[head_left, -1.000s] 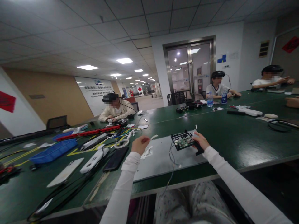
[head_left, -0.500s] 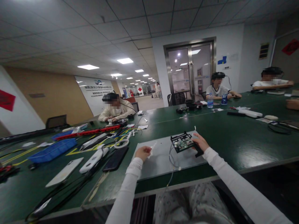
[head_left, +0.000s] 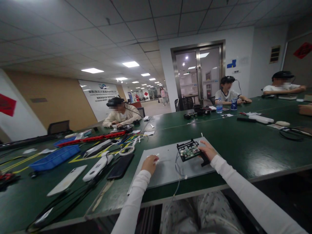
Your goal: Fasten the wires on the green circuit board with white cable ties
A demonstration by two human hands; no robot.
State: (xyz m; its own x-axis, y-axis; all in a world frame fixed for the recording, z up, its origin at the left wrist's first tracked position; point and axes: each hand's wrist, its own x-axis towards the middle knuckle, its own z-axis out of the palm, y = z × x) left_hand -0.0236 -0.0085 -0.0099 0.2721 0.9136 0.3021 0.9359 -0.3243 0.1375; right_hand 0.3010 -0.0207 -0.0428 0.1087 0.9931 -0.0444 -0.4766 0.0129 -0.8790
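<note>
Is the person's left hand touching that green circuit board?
Apart. The head view shows it: the left hand is well to the left of the green circuit board, with grey sheet plainly visible between them.

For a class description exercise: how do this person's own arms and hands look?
The left sleeve and right sleeve are white, long and creased, reaching the wrists. The left hand and right hand are bare; no gloves or cables show.
</note>
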